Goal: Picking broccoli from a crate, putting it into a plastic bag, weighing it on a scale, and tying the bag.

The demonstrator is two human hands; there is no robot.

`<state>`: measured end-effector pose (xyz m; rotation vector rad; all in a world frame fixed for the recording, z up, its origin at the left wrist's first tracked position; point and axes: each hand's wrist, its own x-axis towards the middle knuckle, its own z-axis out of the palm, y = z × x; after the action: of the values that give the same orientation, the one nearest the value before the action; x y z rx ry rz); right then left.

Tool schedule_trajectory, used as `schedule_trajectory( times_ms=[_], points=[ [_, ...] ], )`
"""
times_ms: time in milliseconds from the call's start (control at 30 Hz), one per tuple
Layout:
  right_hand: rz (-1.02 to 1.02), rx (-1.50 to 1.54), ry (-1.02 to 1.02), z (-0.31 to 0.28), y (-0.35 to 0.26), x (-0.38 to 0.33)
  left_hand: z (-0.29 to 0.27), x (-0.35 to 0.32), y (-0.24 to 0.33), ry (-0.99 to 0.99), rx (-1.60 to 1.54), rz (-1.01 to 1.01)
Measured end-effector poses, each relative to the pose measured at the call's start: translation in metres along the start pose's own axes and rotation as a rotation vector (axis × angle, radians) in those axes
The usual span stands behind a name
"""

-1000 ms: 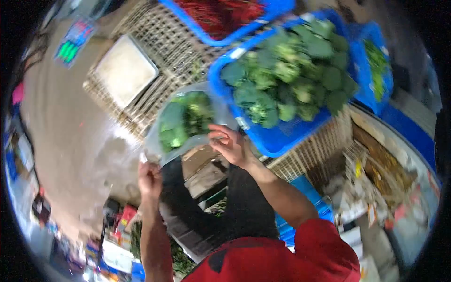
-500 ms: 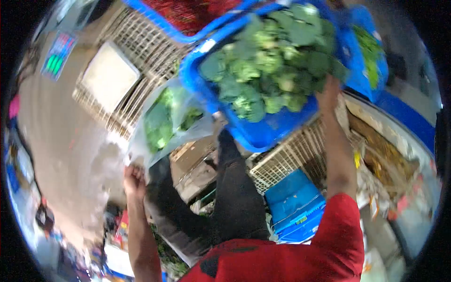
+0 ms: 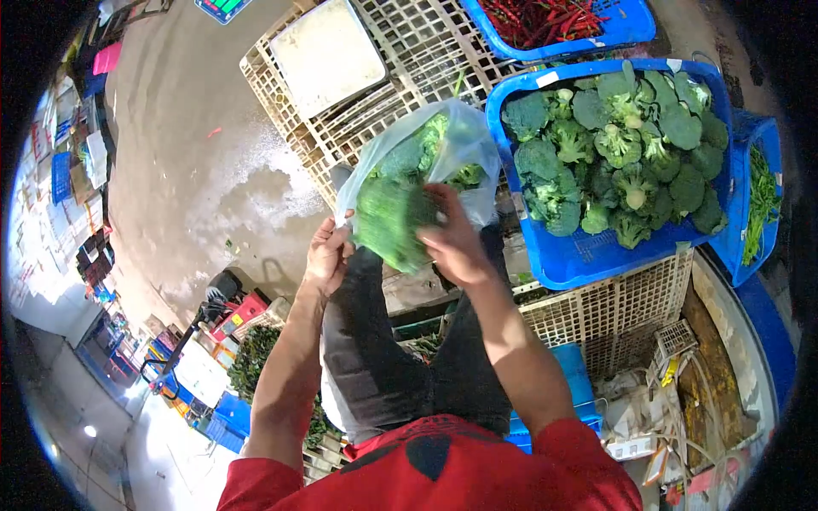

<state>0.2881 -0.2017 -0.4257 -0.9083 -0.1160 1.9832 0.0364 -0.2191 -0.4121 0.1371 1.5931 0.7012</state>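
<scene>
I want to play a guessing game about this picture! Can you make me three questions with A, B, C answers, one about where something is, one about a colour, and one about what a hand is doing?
1. Where is the broccoli head in the right hand?
A. at the mouth of the plastic bag
B. on the floor
C. in the chilli crate

2. What colour is the broccoli crate?
A. yellow
B. blue
C. white

3. What is the left hand doing?
A. hanging free
B. gripping the bag's edge
C. holding a knife

Answers: 1 A, the head sits at the bag's opening. 2 B, its rim is blue. 3 B, fingers pinch the plastic.
</scene>
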Motion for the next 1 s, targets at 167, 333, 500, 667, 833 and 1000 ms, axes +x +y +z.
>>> schedule_trajectory(
  times_ms=[167, 333, 500, 667, 833, 1000],
  points=[
    [-0.24, -1.057, 0.558, -0.058, 0.048, 0.054, -0.001, 0.013, 0.012, -0.064, -0.088, -0.062],
    [-0.234, -0.705, 0.209, -0.048, -0.027, -0.024, -0.035, 0.0, 0.012, -0.025, -0.166, -0.003],
    [-0.16, -1.984, 1.208, -0.18, -0.197, -0.045, -0.031, 0.01, 0.007, -0.112, -0.221, -0.023],
    [0.032, -2.34, 0.85, -0.273, -0.247, -0.037, -0.012, 0.017, 0.005, -0.089, -0.14, -0.025],
    [0.196, -2.344, 0.872, -0.237, -0.237, 0.006, -0.012, 0.006, 0.008, -0.092, -0.075, -0.012],
    [0.561, -2.195, 0.946, -0.228, -0.268, 0.04, -0.006, 0.008, 0.006, -0.094, -0.107, 0.001]
  ],
)
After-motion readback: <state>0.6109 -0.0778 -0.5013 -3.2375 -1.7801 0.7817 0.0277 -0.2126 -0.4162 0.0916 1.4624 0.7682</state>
